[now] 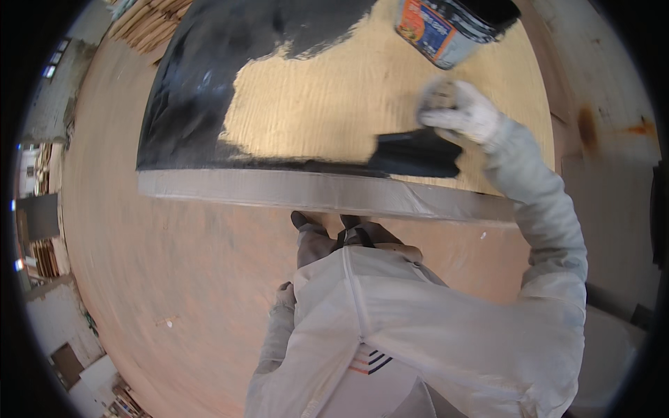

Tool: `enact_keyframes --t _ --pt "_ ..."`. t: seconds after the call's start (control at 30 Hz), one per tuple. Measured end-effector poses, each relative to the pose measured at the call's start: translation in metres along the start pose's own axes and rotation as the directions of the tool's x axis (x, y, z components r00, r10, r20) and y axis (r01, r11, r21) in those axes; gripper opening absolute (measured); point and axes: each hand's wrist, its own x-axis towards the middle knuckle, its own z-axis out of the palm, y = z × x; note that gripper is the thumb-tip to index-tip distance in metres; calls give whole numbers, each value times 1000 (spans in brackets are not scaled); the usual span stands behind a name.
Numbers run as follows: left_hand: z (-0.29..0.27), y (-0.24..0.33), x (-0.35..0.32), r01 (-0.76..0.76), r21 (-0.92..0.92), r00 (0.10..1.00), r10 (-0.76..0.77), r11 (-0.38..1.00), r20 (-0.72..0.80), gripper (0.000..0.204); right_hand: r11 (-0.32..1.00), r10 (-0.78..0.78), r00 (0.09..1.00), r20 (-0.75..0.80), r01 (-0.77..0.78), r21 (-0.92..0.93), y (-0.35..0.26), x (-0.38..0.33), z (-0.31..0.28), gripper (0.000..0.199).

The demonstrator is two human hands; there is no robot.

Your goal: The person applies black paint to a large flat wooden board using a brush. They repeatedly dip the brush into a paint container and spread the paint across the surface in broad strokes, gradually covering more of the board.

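A pale yellow panel lies in front of me, with glossy black coating over its left side and far left part. A separate wet-looking black patch spreads near the panel's front edge. Just above this patch, my right hand in a white glove is closed around a tan-brown lump, too blurred to name. Beyond it stands a plastic bucket with a colourful label and black smears round its top. Down at my side hangs my left hand, small in view, its fingers not clear.
A grey edge runs along the panel's front. My feet stand by it on a worn reddish floor. Stacked brown boards or bundles lie at the far left. A rust-stained pale surface is on the right.
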Motion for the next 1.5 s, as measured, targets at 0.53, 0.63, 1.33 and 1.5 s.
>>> enact_keyframes --t 0.53,0.63,1.33,1.5 --pt "-9 77 15 66 -181 997 -72 981 -29 42 998 34 999 -34 -36 -52 14 -61 -63 25" --pt "0 66 11 76 -104 997 -78 992 -17 44 967 -16 999 -31 7 -253 14 -25 -17 36" --pt "-1 85 17 31 -23 999 -30 999 42 46 978 -117 991 71 127 -166 33 -42 -33 31" --pt "6 104 20 22 -25 998 -21 999 51 46 976 2 994 -110 -26 -216 70 -117 -136 27"
